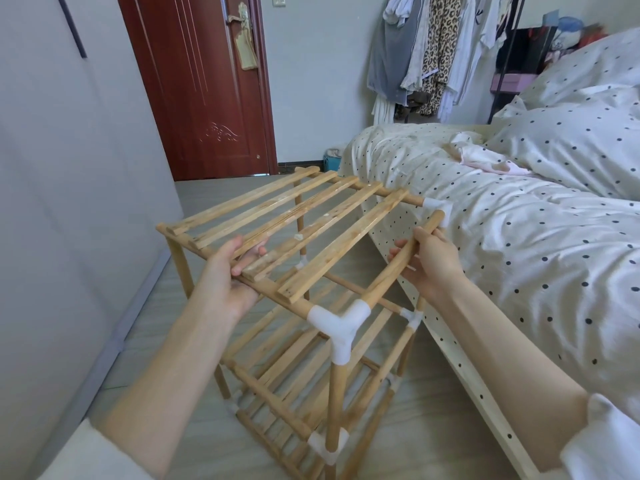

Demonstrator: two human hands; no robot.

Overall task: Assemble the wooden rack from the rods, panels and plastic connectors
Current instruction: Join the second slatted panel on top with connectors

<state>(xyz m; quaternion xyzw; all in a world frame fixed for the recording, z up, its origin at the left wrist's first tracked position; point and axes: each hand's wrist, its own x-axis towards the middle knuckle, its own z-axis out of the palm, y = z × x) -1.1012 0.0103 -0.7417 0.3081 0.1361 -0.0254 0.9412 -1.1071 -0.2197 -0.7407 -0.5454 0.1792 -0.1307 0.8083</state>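
Wooden rack [304,341]: left hand [232,268] grips the slatted top panel [284,223]; right hand's [429,261] fingers curl around a side rod [391,271].

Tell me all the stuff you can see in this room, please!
wooden rack: one, light wood, on the floor beside the bed
top slatted panel: one, light wood, top of rack
side rod: one, light wood, far end not in its connector
plastic connectors: several, white, at rack corners
bed: one, white with dark dots, right
door: one, dark red, back left
hanging clothes: several, mixed colours, back
left hand: grips the panel's near edge
right hand: holds the side rod
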